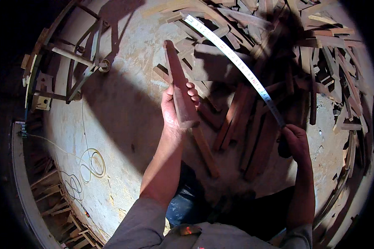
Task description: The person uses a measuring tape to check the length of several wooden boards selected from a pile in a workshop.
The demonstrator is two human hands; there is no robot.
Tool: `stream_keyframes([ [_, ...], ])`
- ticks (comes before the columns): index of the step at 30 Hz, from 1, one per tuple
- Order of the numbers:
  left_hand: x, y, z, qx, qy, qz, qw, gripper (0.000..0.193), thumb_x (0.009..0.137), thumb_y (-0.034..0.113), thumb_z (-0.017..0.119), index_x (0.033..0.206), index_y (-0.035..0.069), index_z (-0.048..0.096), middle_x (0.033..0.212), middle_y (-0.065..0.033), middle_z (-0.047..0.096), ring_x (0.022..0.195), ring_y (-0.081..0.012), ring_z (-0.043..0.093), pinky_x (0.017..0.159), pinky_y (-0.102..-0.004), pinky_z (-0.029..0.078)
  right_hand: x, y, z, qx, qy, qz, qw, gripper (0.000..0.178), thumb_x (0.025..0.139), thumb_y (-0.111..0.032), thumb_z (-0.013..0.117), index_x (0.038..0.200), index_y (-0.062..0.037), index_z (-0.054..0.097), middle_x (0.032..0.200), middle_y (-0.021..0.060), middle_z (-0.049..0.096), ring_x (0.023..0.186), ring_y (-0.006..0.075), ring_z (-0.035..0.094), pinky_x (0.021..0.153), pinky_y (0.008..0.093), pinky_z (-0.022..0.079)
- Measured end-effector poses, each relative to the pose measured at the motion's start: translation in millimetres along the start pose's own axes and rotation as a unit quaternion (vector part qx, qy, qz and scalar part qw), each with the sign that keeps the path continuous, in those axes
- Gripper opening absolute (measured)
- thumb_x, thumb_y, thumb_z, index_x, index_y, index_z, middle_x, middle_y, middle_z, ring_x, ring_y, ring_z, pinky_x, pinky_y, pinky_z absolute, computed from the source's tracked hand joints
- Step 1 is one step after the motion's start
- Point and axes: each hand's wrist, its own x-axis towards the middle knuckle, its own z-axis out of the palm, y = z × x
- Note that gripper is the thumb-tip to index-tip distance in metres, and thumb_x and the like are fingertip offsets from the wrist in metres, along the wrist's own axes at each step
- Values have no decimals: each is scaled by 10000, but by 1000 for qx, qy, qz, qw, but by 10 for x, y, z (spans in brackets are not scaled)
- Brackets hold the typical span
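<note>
My left hand (170,108) is closed around a reddish-brown piece of wood (179,85), its thumb on one side and fingertips showing on the other. The piece tapers toward its far end and tilts up and away from me. To the right, my right hand (296,141) grips the dark case of a tape measure (284,148). Its pale metal blade (232,56) runs out far to the upper left in a slight curve, over the wood pile. The blade's tip is beyond the held piece and apart from it.
A heap of wooden offcuts (253,25) covers the far and right floor. Several reddish strips (232,118) lie in front of me. At left stands a wheeled metal frame (81,62). A thin coiled cable (93,166) lies on the concrete floor (124,166), near slatted wood at lower left.
</note>
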Motion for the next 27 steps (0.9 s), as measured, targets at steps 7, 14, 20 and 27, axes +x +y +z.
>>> stream_keyframes([
  [7,18,106,-92,-143,42,69,986,234,833,149,599,1009,2,552,934,-131,567,862,-255,566,792,-382,533,3,-9,54,0,-9,-7,1000,195,928,-143,533,830,-6,632,701,45,631,628,101,587,587,251,467],
  [14,14,139,-124,-163,35,60,984,236,837,173,602,996,3,564,925,-131,593,868,-263,593,800,-384,551,32,58,29,-22,-15,-16,1000,173,909,-146,578,908,2,667,720,-21,589,677,40,507,590,221,405],
  [20,40,125,-149,-92,60,39,993,329,866,209,600,1045,-54,515,940,-156,550,845,-249,571,784,-351,558,36,-41,80,-28,-11,8,1000,198,913,-132,536,779,-15,624,692,39,625,619,100,577,582,252,460],
  [27,64,109,-157,131,182,15,975,364,876,306,604,1008,-25,533,887,-149,584,758,-250,610,686,-374,537,92,-5,67,-41,-18,-5,999,224,914,-145,522,758,-20,624,692,43,624,635,101,574,599,258,457],
])
